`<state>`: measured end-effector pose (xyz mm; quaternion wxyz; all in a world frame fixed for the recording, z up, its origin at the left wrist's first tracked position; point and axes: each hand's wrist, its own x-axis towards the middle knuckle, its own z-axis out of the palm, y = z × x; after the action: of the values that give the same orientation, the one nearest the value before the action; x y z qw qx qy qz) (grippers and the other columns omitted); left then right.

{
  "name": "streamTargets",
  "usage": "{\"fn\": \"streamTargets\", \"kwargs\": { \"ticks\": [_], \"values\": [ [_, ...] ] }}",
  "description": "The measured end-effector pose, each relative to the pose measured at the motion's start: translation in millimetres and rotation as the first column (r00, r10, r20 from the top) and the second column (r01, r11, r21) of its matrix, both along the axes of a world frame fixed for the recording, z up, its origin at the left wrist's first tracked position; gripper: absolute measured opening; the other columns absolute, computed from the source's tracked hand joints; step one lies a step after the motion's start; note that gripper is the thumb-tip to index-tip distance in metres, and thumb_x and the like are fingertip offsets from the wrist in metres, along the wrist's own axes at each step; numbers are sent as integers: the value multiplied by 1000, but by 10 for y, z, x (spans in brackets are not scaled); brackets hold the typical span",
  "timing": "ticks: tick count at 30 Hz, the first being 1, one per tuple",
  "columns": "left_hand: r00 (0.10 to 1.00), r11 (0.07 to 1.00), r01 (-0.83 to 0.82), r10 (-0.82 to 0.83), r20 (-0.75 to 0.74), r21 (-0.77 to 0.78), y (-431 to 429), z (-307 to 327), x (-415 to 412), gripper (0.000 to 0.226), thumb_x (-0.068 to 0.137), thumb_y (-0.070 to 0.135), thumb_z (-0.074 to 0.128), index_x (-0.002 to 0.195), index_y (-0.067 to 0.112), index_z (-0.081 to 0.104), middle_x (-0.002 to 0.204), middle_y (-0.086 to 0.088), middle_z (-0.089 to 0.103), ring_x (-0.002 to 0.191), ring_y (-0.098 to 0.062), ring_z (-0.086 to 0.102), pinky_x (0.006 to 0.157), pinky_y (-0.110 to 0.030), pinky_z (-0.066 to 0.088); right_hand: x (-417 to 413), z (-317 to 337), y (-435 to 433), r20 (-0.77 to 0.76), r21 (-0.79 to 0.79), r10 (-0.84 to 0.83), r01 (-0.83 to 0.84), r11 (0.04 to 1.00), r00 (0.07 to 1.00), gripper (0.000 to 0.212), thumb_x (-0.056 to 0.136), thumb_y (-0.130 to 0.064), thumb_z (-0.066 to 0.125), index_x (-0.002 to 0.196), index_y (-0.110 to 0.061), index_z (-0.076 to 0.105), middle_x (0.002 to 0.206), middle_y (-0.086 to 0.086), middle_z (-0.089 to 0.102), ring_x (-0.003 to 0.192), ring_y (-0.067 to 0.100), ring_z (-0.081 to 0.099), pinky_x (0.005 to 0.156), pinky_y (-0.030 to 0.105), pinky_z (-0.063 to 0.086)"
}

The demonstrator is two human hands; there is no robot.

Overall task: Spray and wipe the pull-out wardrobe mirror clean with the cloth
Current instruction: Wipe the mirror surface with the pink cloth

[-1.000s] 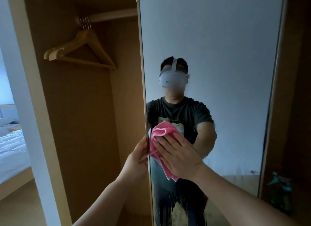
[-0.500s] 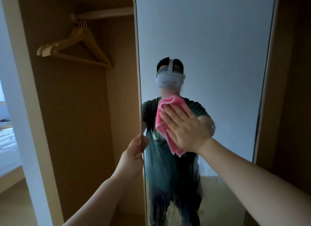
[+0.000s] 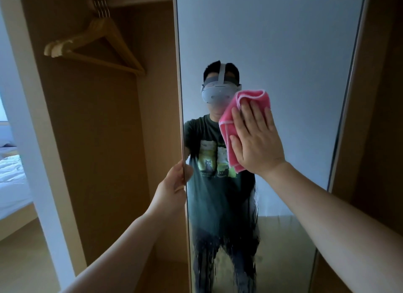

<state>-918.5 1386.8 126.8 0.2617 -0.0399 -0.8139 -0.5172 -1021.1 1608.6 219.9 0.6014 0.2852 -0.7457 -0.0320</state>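
The tall pull-out mirror [image 3: 294,52] fills the middle and right of the head view, framed in pale wood. My right hand [image 3: 256,140] lies flat with straight fingers on a folded pink cloth [image 3: 231,120], pressing it against the glass at about mid height. My left hand [image 3: 173,183] grips the mirror's left edge, thumb on the front. Wet streaks run down the lower part of the glass [image 3: 226,260]. No spray bottle is in sight.
Left of the mirror is the open wardrobe bay with wooden hangers [image 3: 96,46] on a rail. A white door frame post [image 3: 32,140] and a bed [image 3: 11,177] lie further left. Dark wardrobe panelling [image 3: 383,118] stands on the right.
My right hand has slid the pink cloth up and to the right across the glass. My left hand has stayed on the mirror's left edge.
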Motion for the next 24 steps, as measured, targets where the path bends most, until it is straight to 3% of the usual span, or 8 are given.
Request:
{"fn": "streamTargets", "kwargs": {
  "ticks": [3, 9, 14, 19, 24],
  "values": [
    [1000, 1000, 2, -2, -17, -7, -4, -11, 1, 71, 81, -20, 40, 137, 23, 46, 124, 7, 63, 119, -4, 57, 106, -35, 43, -6, -222, 33, 23, -18, 13, -12, 1000, 1000, 64, 99, -38, 34, 151, -5, 17, 156, 17, 6, 146, 37, 13, 119, 55, 11],
    [999, 1000, 6, -6, -39, 0, 53, 17, 35, 71, 78, -21, 39, 117, 36, 57, 116, 10, 64, 116, -3, 58, 99, -29, 46, -48, -938, 138, 0, 30, 17, -17, 999, 1000, 64, 97, -39, 38, 150, -5, 26, 156, 19, 15, 145, 37, 16, 119, 53, 7],
    [1000, 1000, -14, 14, -24, -2, 92, 37, 55, 66, 81, -19, 41, 125, 29, 55, 114, 17, 64, 113, 1, 59, 96, -25, 48, -44, -1573, 254, 58, 117, 49, -56, 992, 997, 69, 96, -41, 39, 153, -8, 14, 159, 16, 12, 147, 34, 14, 119, 53, 10],
    [999, 1000, -22, 21, -37, -14, 91, 34, 55, 61, 84, -15, 44, 124, 30, 54, 113, 19, 64, 114, 0, 58, 97, -26, 45, -33, -1650, 287, 77, 112, 52, -61, 992, 996, 66, 98, -41, 35, 153, -9, 15, 158, 13, 15, 146, 32, 16, 120, 50, 8],
    [999, 999, -24, 23, -49, -28, 115, 46, 71, 61, 85, -15, 43, 128, 26, 52, 112, 17, 65, 111, 2, 59, 95, -22, 45, -24, -1580, 323, 84, 116, 56, -65, 991, 995, 64, 95, -40, 40, 149, -9, 27, 156, 13, 24, 145, 31, 21, 120, 48, 11]
  ]
}}
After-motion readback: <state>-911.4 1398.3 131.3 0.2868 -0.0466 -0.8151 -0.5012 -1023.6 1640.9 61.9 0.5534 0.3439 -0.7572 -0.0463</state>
